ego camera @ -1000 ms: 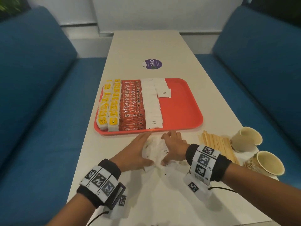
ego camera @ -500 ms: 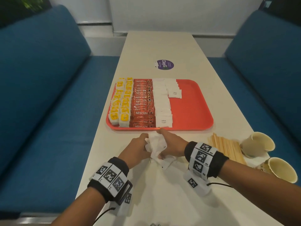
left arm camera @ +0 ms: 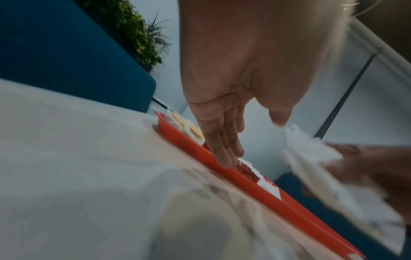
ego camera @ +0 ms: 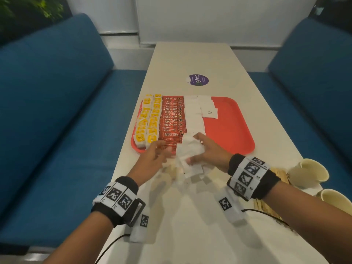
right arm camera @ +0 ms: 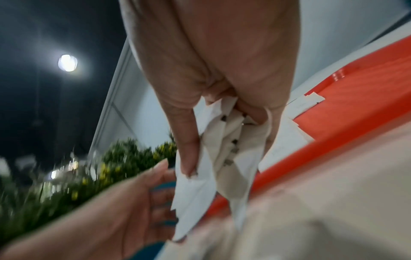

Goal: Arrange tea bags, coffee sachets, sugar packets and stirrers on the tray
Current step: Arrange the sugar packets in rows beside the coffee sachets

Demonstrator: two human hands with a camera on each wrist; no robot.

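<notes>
Right hand (ego camera: 208, 152) grips a loose bunch of white sugar packets (ego camera: 188, 151), fingers curled round them, held over the near edge of the red tray (ego camera: 231, 130); a few packets trail below it toward the table (ego camera: 190, 216). Left hand (ego camera: 152, 159) is just beside the bunch, fingers straight and relaxed, holding nothing, tips near the tray rim. Beyond the hands on the tray: yellow tea bags (ego camera: 147, 122) on the left, red coffee sachets (ego camera: 172, 119) next, then rows of white sugar packets. Wooden stirrers (ego camera: 279, 173) and two paper cups (ego camera: 309, 174) lie on the table right of the right wrist.
</notes>
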